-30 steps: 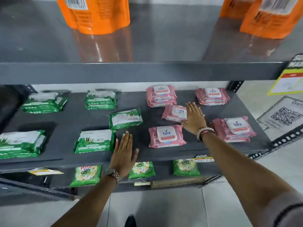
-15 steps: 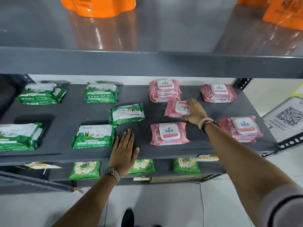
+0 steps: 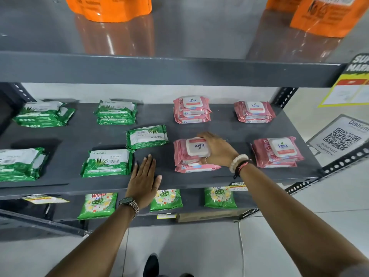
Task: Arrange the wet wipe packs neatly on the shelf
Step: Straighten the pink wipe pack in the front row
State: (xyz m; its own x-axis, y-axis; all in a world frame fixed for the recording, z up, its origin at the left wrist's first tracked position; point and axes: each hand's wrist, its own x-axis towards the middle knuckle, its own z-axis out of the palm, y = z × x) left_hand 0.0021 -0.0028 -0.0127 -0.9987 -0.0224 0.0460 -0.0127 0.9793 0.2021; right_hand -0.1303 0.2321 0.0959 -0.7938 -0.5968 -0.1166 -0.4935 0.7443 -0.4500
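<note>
Pink wet wipe packs lie on the right half of the grey middle shelf (image 3: 235, 132). My right hand (image 3: 217, 150) grips one pink pack (image 3: 191, 148), which rests upside-down on top of another pink pack (image 3: 195, 167) at the front centre. Other pink stacks sit at the back centre (image 3: 191, 109), back right (image 3: 254, 112) and front right (image 3: 277, 152). Green wet wipe packs fill the left half: one loose and skewed (image 3: 146, 136), one in front of it (image 3: 107, 162). My left hand (image 3: 144, 180) lies flat and empty on the shelf's front edge.
More green packs lie at the back (image 3: 115, 112), far back left (image 3: 43, 114) and far front left (image 3: 20, 163). Orange pouches (image 3: 108, 7) stand on the upper shelf. Green detergent packets (image 3: 98, 204) sit on the lower shelf. A QR code sign (image 3: 339, 139) hangs at right.
My right hand took the loose pink pack from mid-shelf and brought it forward onto the front-centre pink pack. My left hand stayed flat on the shelf edge.
</note>
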